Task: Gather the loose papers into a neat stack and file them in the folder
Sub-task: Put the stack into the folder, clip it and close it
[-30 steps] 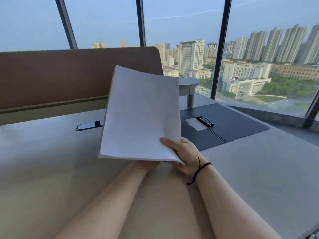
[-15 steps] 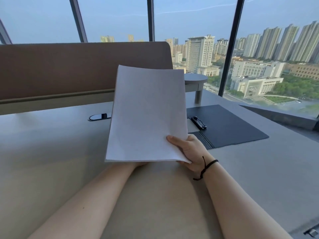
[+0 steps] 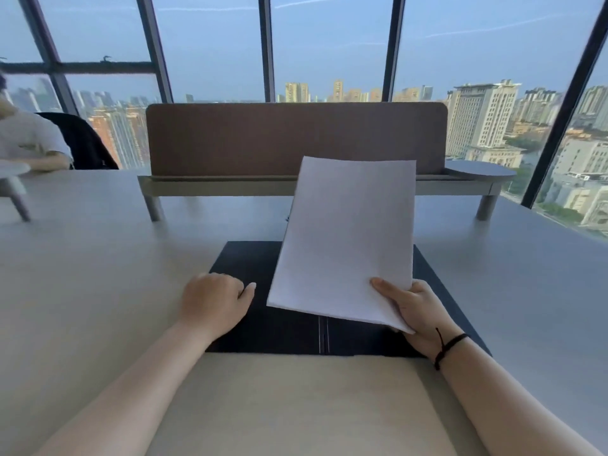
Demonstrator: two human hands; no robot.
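Holding a squared stack of plain white paper sheets (image 3: 345, 241) by its lower right corner, the right hand (image 3: 421, 312) has its thumb laid across the top sheet and its fingers behind, so that grip is clamped on the stack. The sheets stand tilted up off the pale grey worktop (image 3: 98, 258), their lower edge raised above the open dark navy folder (image 3: 286, 330), which lies flat on the worktop right in front of the person with its centre fold showing below the stack. The left hand (image 3: 214, 299) rests on the folder's left leaf with fingers curled under and holding nothing that can be seen. A black cord bracelet (image 3: 449, 345) circles the right wrist. Behind the folder stands a brown felt desk divider (image 3: 296, 136).
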